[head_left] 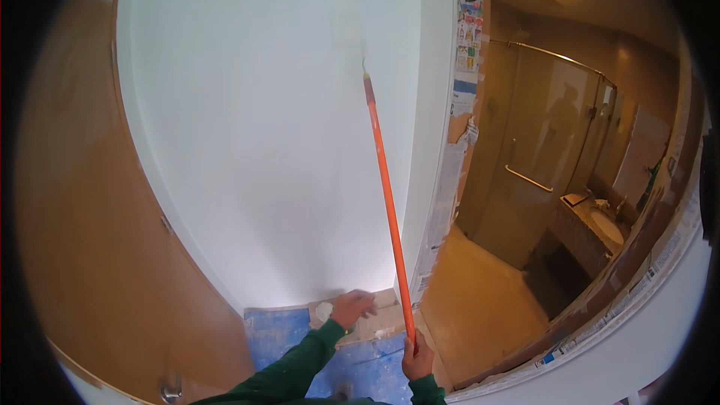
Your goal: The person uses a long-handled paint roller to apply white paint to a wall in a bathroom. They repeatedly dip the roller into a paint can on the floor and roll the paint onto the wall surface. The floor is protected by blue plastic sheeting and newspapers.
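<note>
- From my end I see the long, straight orange pole [388, 195] rising out of the right hand [418, 361], its long axis running upward and away from me, tilted a little to the left.
- Its far end points at the smooth white wall [262, 120] ahead of both hands, where a dark reddish-brown sleeve [369, 90] leads to a thin bent metal wire [364, 65]. A faint pale shape shows beside the wire, too close to the wall's colour for me to make out, and I cannot tell whether this end touches the wall.
- The right hand is closed around the pole's near end, so nearly all of its length extends beyond that hand.
- The left hand [354, 307] is apart from the pole, to its left and a bit farther forward than the right hand, with loosely extended fingers turned toward the shaft.
- Just left of the left hand I make out a small, rounded white object [324, 311], partly hidden.
- Below the hands, a paint-speckled blue floor sheet [274, 330] spreads out.
- Well left of both hands is a brown wooden door [112, 180]; to their right, past a newspaper-covered door frame [469, 37], stands a glass shower panel [517, 202].
</note>
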The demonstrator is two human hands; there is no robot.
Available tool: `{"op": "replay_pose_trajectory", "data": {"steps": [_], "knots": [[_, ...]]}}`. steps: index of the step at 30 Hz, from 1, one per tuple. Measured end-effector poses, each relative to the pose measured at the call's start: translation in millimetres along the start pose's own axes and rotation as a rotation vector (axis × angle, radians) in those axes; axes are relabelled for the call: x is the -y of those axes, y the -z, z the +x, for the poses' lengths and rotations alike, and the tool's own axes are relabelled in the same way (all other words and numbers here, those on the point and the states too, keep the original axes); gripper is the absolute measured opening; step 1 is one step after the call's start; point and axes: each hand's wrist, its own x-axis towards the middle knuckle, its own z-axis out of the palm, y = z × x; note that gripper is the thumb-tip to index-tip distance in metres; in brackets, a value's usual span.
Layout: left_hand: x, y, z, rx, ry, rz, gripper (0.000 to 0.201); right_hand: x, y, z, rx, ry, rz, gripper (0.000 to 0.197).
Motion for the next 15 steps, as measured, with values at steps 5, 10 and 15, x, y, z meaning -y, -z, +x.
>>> {"op": "replay_pose_trajectory", "data": {"steps": [5,10,15], "knots": [[1,-38,9,0.037,0.118,-0.152,0.029,-47,-4,-64,0.012,-0.044,-0.082,0.028],[50,-48,11,0.154,0.266,-0.160,0.029,-88,-2,-109,0.006,0.059,-0.061,0.035],[54,-56,15,0.132,0.152,-0.192,0.023,-86,6,-104,0.055,-0.026,0.086,0.038]]}}
